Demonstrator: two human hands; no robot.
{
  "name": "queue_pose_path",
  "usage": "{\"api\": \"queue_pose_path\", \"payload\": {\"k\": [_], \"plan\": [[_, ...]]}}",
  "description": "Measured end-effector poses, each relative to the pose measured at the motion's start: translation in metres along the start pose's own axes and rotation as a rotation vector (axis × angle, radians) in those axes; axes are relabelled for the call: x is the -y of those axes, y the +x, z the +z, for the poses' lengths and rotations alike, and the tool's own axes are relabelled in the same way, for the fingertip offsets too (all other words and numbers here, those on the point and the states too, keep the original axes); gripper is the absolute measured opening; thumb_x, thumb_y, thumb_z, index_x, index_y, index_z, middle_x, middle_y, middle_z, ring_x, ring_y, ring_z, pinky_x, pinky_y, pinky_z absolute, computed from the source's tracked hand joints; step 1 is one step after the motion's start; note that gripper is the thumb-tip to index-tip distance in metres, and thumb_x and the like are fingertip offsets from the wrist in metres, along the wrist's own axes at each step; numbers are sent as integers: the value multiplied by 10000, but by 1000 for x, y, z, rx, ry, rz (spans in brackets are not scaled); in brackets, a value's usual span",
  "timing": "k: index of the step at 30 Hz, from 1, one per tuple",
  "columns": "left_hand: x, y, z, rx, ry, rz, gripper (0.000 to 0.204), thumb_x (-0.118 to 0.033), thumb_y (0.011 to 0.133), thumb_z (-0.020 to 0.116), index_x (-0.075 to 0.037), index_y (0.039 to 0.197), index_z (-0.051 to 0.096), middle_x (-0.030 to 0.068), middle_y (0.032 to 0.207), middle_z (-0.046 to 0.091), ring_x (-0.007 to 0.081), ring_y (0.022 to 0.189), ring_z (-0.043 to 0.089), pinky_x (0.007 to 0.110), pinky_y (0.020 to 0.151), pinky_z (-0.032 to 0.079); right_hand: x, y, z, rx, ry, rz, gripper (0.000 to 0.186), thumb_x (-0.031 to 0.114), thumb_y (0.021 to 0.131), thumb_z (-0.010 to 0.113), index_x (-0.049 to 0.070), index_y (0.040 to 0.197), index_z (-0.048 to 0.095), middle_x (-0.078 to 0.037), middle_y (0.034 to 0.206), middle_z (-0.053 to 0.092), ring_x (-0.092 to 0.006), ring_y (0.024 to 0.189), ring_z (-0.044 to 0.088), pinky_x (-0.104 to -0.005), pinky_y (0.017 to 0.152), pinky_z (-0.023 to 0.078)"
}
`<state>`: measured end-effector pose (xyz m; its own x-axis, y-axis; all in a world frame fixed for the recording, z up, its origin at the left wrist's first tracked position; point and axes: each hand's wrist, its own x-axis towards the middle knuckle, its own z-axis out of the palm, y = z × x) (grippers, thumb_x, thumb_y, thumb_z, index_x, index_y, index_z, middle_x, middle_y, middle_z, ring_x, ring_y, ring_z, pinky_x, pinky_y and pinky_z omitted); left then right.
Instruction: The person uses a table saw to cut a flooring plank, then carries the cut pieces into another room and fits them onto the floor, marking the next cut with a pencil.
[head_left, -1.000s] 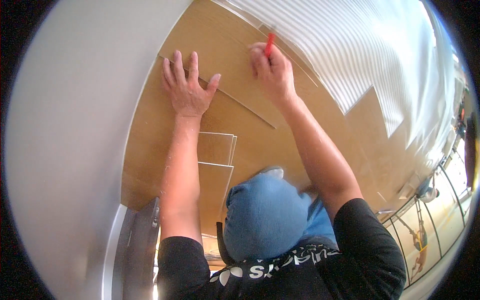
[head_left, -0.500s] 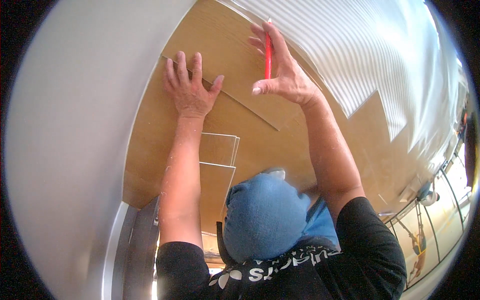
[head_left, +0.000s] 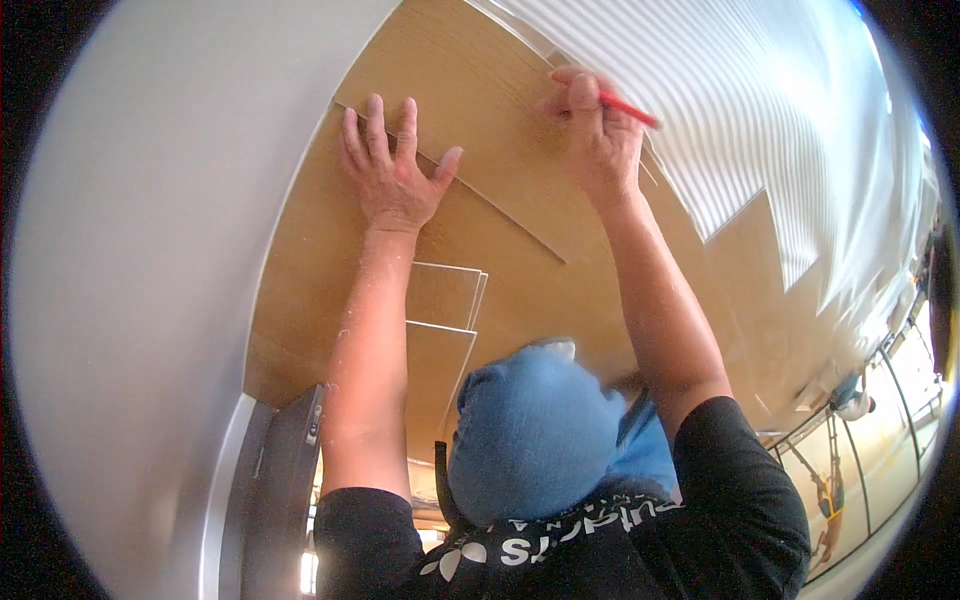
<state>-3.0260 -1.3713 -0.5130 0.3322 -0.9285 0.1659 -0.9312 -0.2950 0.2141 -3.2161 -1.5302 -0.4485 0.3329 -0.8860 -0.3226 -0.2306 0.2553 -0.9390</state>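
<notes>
My left hand (head_left: pixel 393 185) lies flat with spread fingers on a brown wood-look floor panel (head_left: pixel 470 165), across a thin straight edge (head_left: pixel 510 222) that runs diagonally from the wall. To its right, my right hand (head_left: pixel 605 155) is closed round a red pencil (head_left: pixel 630 107), held over the brown panel near the edge of the white ribbed underlay. The pencil's tail points right; its tip is hidden by the fingers, which are slightly blurred. Closer to me, loose cut panels (head_left: pixel 440 350) with pale edges lie overlapping beside my left forearm.
A pale wall (head_left: pixel 170 220) rises along the left. White ribbed underlay sheet (head_left: pixel 710 100) covers the far right floor. A dark door (head_left: pixel 290 440) stands at lower left. My blue-clad knee (head_left: pixel 530 430) is in the middle. Another person (head_left: pixel 853 400) is far right near a dark-barred frame (head_left: pixel 905 400).
My right hand has moved right and lower, turning from an open-fingered hold to a closed grip, and the pencil has swung from upright to slanting right. My left hand stays on the panel.
</notes>
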Motion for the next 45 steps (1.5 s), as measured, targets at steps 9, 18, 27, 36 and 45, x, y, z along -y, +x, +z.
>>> {"api": "queue_pose_path", "payload": {"k": [9, 18, 27, 36, 45], "plan": [[-7, 9, -2, 42, -24, 14, 801, -607, 867, 679, -151, 1494, 477, 196, 1596, 314, 504, 1442, 275, 653, 1150, 271, -57, 35, 5, -416, -83, -111, 193, 195, 877, 762, 32, 914, 665, -89, 820, 704, -183, 726, 634, -321, 719, 528], [-8, 7, 0, 60, -3, 3, 792, -619, 878, 659, -148, 1490, 484, 197, 1587, 336, 495, 1450, 275, 638, 1157, 269, -39, 32, 5, -373, -358, -153, 141, 165, 823, 749, 59, 887, 681, -120, 778, 729, -230, 720, 709, -346, 714, 562], [-7, 8, -3, 79, 37, 11, 797, -644, 888, 627, -152, 1497, 477, 193, 1596, 324, 490, 1445, 283, 649, 1153, 257, -39, 32, 6, -380, -351, -187, 114, 159, 823, 757, 70, 847, 690, -116, 754, 720, -218, 698, 704, -338, 691, 561], [-5, 7, -1, 25, 42, 20, 790, -625, 841, 675, -165, 1462, 513, 177, 1537, 381, 478, 1396, 334, 648, 1108, 303, -45, 30, 9, -370, -368, -239, 109, 153, 820, 759, 76, 841, 686, -110, 743, 713, -183, 672, 681, -324, 682, 557], [-14, 10, -7, 75, 22, 10, 789, -628, 866, 663, -191, 1497, 479, 167, 1584, 340, 465, 1450, 282, 646, 1139, 279, -36, 25, 4, -377, -297, -279, 110, 157, 805, 751, 71, 859, 708, -102, 742, 715, -171, 673, 665, -314, 683, 549]]}}
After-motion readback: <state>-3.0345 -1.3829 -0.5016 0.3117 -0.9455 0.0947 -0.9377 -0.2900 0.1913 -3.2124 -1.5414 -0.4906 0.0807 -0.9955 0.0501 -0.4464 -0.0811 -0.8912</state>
